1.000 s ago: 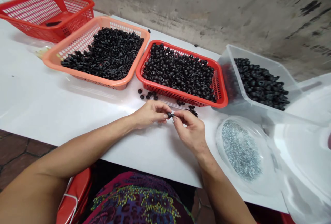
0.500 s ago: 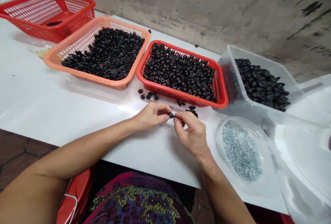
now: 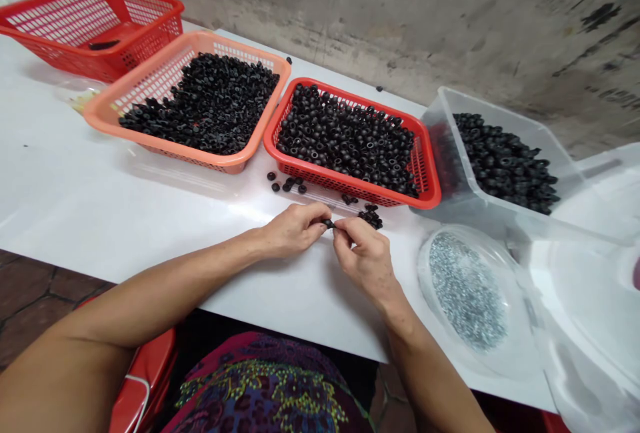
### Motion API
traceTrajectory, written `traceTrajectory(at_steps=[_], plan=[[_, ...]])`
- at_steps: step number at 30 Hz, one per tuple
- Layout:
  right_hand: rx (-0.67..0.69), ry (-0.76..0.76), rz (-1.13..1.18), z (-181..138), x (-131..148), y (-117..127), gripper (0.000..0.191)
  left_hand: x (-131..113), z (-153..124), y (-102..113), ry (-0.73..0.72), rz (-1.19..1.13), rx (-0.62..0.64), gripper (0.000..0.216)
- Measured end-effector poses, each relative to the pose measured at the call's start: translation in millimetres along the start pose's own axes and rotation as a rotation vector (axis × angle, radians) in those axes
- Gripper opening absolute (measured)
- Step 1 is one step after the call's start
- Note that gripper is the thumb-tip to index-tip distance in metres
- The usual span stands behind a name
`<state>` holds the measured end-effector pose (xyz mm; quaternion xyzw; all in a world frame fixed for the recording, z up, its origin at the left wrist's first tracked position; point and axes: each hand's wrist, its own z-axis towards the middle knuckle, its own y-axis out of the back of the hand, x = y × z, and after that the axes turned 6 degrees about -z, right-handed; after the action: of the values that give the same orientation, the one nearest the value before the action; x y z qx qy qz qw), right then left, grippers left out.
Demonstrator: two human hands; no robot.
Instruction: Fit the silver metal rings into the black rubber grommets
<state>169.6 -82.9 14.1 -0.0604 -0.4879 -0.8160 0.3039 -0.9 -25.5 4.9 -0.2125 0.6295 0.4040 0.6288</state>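
Observation:
My left hand [image 3: 293,227] and my right hand [image 3: 367,259] meet over the white table [image 3: 75,199], fingertips pinched together on one small black rubber piece [image 3: 329,223]. Both hands are closed around it and rest near the table top. Just beyond them lies a small heap of loose black pieces [image 3: 371,217]. Behind stands a red basket [image 3: 425,173] full of black ring-shaped pieces.
An orange basket [image 3: 100,113] of black parts sits left of the red one, with another red basket [image 3: 150,6] at the far left. A clear tub [image 3: 450,106] of black parts and a clear dish of small metal bits [image 3: 465,289] stand to the right. Loose pieces [image 3: 286,184] lie by the red basket.
Both hands have sunk slightly toward the table and pressed closer together on the black piece. The right fingers have curled tighter over it.

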Motion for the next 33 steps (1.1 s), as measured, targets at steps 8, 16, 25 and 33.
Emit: traceTrajectory(at_steps=[8, 16, 25, 33], plan=[[0.09, -0.296, 0.305, 5.0, 3.3, 8.4, 0.011, -3.2, -0.8, 2.9, -0.035, -0.074, 0.048, 0.013], [0.15, -0.528, 0.588, 10.4, 3.0, 7.0, 0.007, -8.4, -0.7, 4.4, 0.076, -0.261, 0.032, 0.011], [0.159, -0.607, 0.624, 11.5, 2.7, 3.9, 0.008, -17.7, -0.1, 4.3, 0.118, -0.251, -0.005, 0.011], [0.046, -0.452, 0.398, 9.0, 8.1, -3.6, 0.008, -7.2, -0.8, 2.1, 0.042, -0.109, -0.033, 0.015]])
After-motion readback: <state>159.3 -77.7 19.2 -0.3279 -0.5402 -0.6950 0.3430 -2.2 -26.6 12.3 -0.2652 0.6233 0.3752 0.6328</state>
